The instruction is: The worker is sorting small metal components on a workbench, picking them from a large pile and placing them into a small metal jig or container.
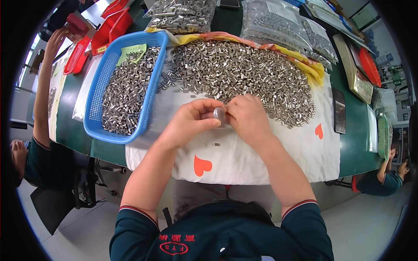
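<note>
Clearly small round silvery disc.

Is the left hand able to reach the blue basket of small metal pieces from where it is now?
Probably yes. The left hand is at the small round metal part with the right hand, and the blue basket lies just to its left on the table, with nothing between them. It would first have to let go.

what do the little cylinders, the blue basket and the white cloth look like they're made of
Little cylinders: likely metal, silvery with bright glints. Blue basket: probably moulded plastic, even colour, perforated walls. White cloth: seemingly soft fabric, it drapes over the table edge and bears red heart prints.
</note>
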The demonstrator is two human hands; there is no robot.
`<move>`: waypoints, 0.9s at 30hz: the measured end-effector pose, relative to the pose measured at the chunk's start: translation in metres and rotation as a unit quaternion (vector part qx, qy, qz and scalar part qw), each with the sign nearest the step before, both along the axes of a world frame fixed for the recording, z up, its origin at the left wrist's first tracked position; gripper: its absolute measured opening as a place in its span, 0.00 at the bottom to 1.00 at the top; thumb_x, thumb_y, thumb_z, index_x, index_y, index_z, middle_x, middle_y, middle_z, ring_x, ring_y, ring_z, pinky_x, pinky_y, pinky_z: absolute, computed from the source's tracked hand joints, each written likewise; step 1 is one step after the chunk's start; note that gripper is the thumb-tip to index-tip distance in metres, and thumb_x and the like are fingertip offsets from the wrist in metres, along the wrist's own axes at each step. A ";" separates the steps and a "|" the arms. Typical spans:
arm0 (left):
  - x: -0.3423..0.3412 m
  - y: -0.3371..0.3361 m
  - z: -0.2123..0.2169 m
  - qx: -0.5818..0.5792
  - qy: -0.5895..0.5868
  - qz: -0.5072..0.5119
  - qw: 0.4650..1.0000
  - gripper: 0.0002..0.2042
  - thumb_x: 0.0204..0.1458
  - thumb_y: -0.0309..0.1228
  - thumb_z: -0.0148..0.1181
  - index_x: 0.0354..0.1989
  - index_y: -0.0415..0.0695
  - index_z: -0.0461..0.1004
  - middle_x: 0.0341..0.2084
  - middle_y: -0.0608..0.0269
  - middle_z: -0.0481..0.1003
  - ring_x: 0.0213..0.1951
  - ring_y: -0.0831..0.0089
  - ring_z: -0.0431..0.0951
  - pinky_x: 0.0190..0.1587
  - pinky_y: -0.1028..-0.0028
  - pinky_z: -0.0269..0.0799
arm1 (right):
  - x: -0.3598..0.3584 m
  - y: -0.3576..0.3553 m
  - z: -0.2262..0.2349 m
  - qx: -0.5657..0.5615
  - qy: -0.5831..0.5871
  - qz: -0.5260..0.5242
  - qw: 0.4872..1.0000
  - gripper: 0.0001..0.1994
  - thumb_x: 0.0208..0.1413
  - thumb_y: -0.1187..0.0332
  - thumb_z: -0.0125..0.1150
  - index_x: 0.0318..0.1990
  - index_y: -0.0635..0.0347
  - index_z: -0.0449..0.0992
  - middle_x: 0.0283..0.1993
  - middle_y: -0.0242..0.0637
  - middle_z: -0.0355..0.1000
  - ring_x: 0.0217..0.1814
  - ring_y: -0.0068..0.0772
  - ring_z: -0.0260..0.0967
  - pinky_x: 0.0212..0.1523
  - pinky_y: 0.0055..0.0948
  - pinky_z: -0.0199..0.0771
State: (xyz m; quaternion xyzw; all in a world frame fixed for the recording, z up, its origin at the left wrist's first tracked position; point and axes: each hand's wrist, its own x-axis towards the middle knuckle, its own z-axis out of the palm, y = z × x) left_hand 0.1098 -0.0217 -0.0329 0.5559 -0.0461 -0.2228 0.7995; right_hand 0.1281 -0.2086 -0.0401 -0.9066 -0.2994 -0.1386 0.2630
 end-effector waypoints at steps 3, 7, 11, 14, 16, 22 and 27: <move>0.002 0.001 0.001 0.014 -0.006 0.002 1.000 0.18 0.46 0.19 0.60 0.48 0.38 0.68 0.38 0.66 0.73 0.40 0.80 0.73 0.45 0.79 0.70 | -0.003 -0.001 0.008 -0.035 -0.006 -0.005 0.999 0.05 0.36 0.71 0.62 0.25 0.55 0.74 0.27 0.29 0.67 0.35 0.35 0.64 0.38 0.34 0.62; 0.002 0.002 0.000 0.010 -0.013 0.008 1.000 0.18 0.46 0.20 0.60 0.48 0.38 0.68 0.37 0.66 0.74 0.39 0.81 0.74 0.43 0.80 0.70 | -0.002 -0.001 0.011 0.050 0.056 -0.047 0.996 0.07 0.36 0.73 0.62 0.27 0.59 0.73 0.25 0.32 0.68 0.31 0.32 0.67 0.34 0.33 0.66; 0.000 0.000 0.005 0.035 0.005 -0.002 0.999 0.19 0.46 0.20 0.61 0.48 0.38 0.69 0.35 0.68 0.74 0.38 0.82 0.73 0.42 0.81 0.70 | -0.007 -0.007 0.026 0.277 0.291 -0.041 0.915 0.05 0.40 0.76 0.60 0.28 0.62 0.72 0.26 0.33 0.71 0.29 0.27 0.70 0.31 0.27 0.69; 0.001 0.000 0.003 0.054 0.002 -0.009 0.999 0.19 0.45 0.21 0.62 0.48 0.39 0.70 0.33 0.70 0.73 0.36 0.84 0.72 0.40 0.83 0.69 | -0.009 -0.005 0.027 0.277 0.319 0.030 0.906 0.05 0.43 0.76 0.59 0.29 0.63 0.72 0.29 0.32 0.73 0.31 0.22 0.71 0.32 0.20 0.69; 0.001 0.000 0.001 0.070 -0.001 -0.011 0.997 0.19 0.45 0.22 0.62 0.48 0.39 0.70 0.32 0.71 0.73 0.35 0.85 0.71 0.39 0.83 0.69 | -0.010 -0.002 0.031 0.248 0.282 0.015 0.927 0.04 0.41 0.76 0.59 0.27 0.63 0.71 0.27 0.34 0.71 0.29 0.26 0.70 0.31 0.24 0.70; -0.002 -0.005 0.001 0.126 -0.045 0.009 0.991 0.19 0.45 0.23 0.63 0.48 0.40 0.71 0.29 0.73 0.72 0.33 0.87 0.70 0.36 0.84 0.68 | -0.014 0.006 0.024 0.108 -0.057 0.019 0.992 0.05 0.38 0.77 0.59 0.24 0.61 0.69 0.24 0.37 0.67 0.27 0.34 0.67 0.27 0.31 0.69; -0.003 -0.006 0.006 0.178 -0.054 0.015 0.982 0.18 0.45 0.23 0.63 0.47 0.39 0.72 0.28 0.73 0.72 0.31 0.87 0.70 0.35 0.85 0.68 | -0.018 0.004 0.027 0.153 0.071 0.006 0.986 0.04 0.41 0.77 0.60 0.27 0.62 0.71 0.27 0.35 0.70 0.30 0.30 0.68 0.31 0.27 0.69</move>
